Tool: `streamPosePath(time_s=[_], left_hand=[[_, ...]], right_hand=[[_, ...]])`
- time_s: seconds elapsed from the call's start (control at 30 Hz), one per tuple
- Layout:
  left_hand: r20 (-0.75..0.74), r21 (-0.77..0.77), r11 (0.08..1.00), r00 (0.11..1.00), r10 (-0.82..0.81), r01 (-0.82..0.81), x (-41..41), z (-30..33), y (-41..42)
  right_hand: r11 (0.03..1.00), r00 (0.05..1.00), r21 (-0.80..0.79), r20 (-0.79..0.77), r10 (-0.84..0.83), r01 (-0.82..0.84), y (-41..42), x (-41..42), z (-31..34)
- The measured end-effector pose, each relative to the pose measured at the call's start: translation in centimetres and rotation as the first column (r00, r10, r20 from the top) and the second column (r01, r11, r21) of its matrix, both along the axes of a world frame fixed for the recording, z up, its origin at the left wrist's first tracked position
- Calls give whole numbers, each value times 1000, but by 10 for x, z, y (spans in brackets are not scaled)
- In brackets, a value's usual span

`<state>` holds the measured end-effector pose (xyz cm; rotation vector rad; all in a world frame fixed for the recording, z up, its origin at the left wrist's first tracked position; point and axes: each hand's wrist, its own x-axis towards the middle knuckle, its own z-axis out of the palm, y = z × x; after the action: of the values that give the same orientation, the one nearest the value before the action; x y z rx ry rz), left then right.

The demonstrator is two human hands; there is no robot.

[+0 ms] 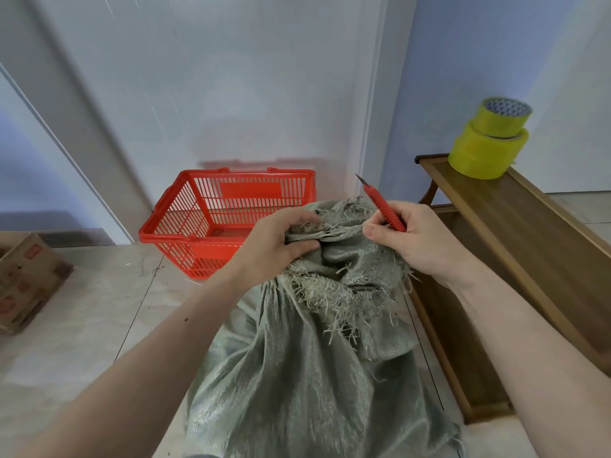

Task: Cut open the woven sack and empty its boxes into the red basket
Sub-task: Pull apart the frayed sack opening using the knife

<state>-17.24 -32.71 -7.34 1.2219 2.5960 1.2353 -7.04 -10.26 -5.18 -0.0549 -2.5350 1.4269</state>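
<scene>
Sack at 6 o'clock, neck bunched in left hand for tension. Right hand pinching knife, blade up. Basket at 11, ready for boxes.

One sack, grey-green and frayed at its neck, sits under the two hands. One red knife is in the right grip; the left grip bunches the sack's neck. One red basket lies beyond the left grip. Two yellow tape rolls, stacked, stand on one wooden worktop beyond and right of the right grip. One cardboard box lies far left of the left grip.
</scene>
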Motion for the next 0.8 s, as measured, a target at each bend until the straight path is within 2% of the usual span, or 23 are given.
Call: streamPosePath(time_s=[0.1, 0.2, 0.37, 0.47, 0.63, 0.8], left_hand=[[142, 105, 992, 986, -90, 76, 5, -4, 0], [205, 116, 993, 979, 1, -25, 7, -9, 7], [124, 118, 982, 984, 130, -145, 11, -7, 16], [52, 137, 975, 984, 171, -177, 12, -2, 21], [89, 142, 969, 977, 192, -203, 9, 2, 26], [137, 136, 965, 969, 207, -225, 7, 6, 29]], right_hand=[[998, 1000, 57, 8, -27, 26, -2, 0, -4], [983, 997, 170, 10, -70, 68, -5, 1, -4], [896, 980, 398, -104, -171, 199, -12, 8, 3], [845, 974, 489, -171, -152, 217, -16, 16, 7], [703, 947, 653, -305, -98, 283, -14, 25, 4], [580, 940, 752, -333, -78, 315, -10, 28, 5]])
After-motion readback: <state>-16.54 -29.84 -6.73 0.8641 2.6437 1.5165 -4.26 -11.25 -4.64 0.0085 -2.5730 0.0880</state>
